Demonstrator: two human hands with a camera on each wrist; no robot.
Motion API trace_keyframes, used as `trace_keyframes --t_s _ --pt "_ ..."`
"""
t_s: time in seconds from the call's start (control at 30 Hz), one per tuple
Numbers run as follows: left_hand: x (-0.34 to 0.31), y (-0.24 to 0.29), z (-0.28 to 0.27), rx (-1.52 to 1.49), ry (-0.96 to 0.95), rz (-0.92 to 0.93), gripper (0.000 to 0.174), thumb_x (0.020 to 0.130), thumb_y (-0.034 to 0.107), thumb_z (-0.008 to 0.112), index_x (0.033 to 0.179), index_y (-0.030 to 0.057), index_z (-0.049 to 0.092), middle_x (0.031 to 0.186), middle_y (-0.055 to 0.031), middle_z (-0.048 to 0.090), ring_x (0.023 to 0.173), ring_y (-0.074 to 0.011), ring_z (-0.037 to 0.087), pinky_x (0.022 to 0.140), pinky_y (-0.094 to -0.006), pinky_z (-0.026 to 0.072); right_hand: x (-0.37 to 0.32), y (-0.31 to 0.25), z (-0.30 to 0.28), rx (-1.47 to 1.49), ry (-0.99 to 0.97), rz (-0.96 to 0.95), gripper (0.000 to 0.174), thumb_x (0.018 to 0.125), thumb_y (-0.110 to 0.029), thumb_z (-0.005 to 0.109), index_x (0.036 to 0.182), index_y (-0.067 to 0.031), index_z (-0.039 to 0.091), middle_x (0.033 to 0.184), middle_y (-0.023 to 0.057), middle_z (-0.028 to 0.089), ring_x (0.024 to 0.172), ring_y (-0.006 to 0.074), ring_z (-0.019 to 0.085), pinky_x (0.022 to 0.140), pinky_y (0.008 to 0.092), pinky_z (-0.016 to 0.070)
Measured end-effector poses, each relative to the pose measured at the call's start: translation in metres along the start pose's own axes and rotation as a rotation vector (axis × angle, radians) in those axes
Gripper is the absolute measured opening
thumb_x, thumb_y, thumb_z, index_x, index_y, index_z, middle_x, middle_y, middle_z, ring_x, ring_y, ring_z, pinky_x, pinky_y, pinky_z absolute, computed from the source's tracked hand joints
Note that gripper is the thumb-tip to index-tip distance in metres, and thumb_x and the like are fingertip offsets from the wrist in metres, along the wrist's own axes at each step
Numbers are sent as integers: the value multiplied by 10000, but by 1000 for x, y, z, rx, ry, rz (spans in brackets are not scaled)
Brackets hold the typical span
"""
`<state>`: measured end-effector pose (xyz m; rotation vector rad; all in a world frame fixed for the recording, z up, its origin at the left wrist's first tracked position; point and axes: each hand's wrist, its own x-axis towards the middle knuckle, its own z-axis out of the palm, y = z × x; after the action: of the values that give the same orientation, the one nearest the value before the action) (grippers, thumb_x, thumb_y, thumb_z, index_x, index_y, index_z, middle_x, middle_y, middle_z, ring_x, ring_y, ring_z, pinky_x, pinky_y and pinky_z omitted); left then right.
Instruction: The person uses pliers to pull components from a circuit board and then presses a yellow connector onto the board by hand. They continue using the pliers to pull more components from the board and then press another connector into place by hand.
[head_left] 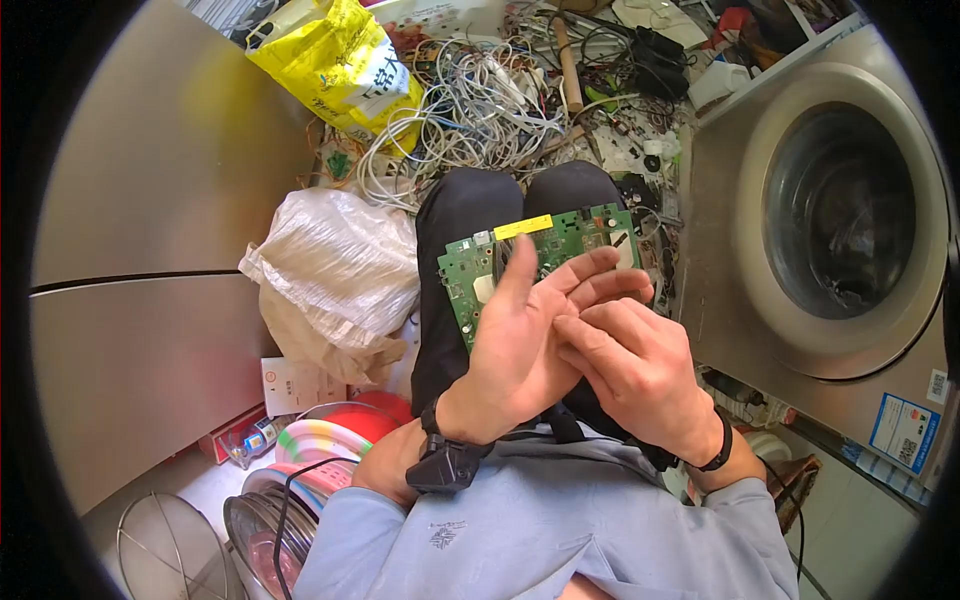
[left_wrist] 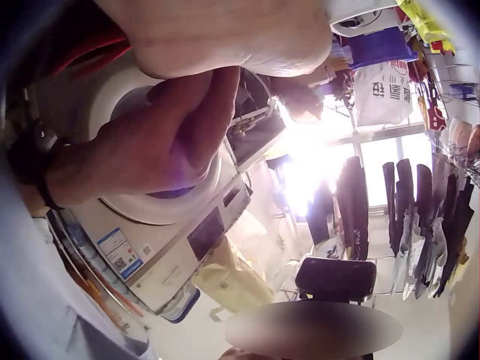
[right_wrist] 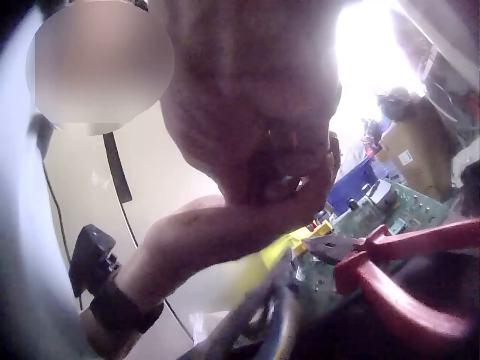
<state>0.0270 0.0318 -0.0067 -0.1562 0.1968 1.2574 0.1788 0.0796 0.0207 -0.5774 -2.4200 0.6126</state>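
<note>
In the head view my left hand [head_left: 520, 345] is turned palm up over a green circuit board [head_left: 575, 235], its thumb and fingers extended. My right hand [head_left: 635, 365] has its fingers curled, with thumb and fingertips drawn together at the left palm; I cannot tell whether something small is pinched there. The board lies across the lap, with a yellow strip [head_left: 523, 227] along its far edge, and is partly hidden by the hands. Red-handled pliers [right_wrist: 405, 300] show below the hands in the right wrist view, overlapping the board there.
A washing machine [head_left: 840, 210] stands on the right. A heap of tangled cables [head_left: 480, 110] lies beyond the knees, beside a yellow bag [head_left: 340, 70]. A pale woven sack [head_left: 335, 275] is on the left, with stacked basins [head_left: 320, 440] and a wire strainer [head_left: 170, 545] nearer.
</note>
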Motion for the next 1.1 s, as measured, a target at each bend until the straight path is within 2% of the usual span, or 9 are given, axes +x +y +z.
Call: trace_keyframes --t_s 0.23,0.5,0.63,0.7,0.77,0.83,0.93,1.0,1.1 --pt "8 0 3 160 57 -40 764 1077 700 380 1383 10 500 1290 -200 638 1226 -278 627 1121 -400 479 5 1 0 -178 -36 -112 325 624 -124 682 931 -19 703 851 66 623 722 223 631 628 361 527" --pt "12 8 8 55 49 -66 755 1082 677 399 1371 -11 514 1335 -235 627 1267 -322 616 1146 -436 473 11 16 -2 -59 36 -140 234 648 -74 763 863 -55 670 819 51 604 687 226 616 626 373 519" --pt "14 9 13 -111 72 -28 771 1088 661 401 1370 -43 538 1393 -274 603 1321 -364 591 1159 -482 470 9 17 -15 259 59 157 155 779 6 743 907 -27 661 846 82 625 718 261 630 657 353 529" --pt "14 10 5 -174 33 -49 773 1088 651 415 1382 -53 542 1395 -267 606 1318 -366 591 1171 -489 457 10 19 -19 318 80 163 87 848 20 696 917 -14 654 842 95 632 721 245 633 673 329 520" --pt "16 7 3 -149 24 -39 756 1091 634 428 1391 -51 539 1404 -254 605 1316 -363 596 1180 -482 445 5 20 -22 685 122 448 37 898 7 666 927 -6 648 846 83 637 698 186 608 661 297 494" --pt "19 1 -3 -65 -27 -41 696 1112 582 426 1379 -45 563 1404 -239 617 1322 -348 597 1187 -474 433 -2 31 -30 730 107 484 71 987 -64 595 943 -8 603 856 50 624 663 129 544 633 254 444" --pt "14 -14 -2 299 81 109 567 1138 467 459 1362 -37 588 1337 -219 668 1270 -327 637 1154 -441 461 7 36 -43 1274 263 637 154 1046 -166 511 954 -43 515 784 6 475 629 104 463 545 247 345" --pt "9 -20 -2 820 84 138 415 1136 338 518 1298 -25 638 1262 -168 719 1209 -286 676 1106 -388 490 9 48 -49 1285 307 631 163 1047 -173 511 952 -39 516 770 5 454 616 106 452 531 252 336" --pt "8 -18 13 1731 -103 261 220 959 77 723 1150 -24 683 1071 -163 732 978 -289 725 857 -403 584 16 68 -54 1251 351 602 185 1063 -177 512 957 -27 527 746 7 466 567 102 420 497 266 322"
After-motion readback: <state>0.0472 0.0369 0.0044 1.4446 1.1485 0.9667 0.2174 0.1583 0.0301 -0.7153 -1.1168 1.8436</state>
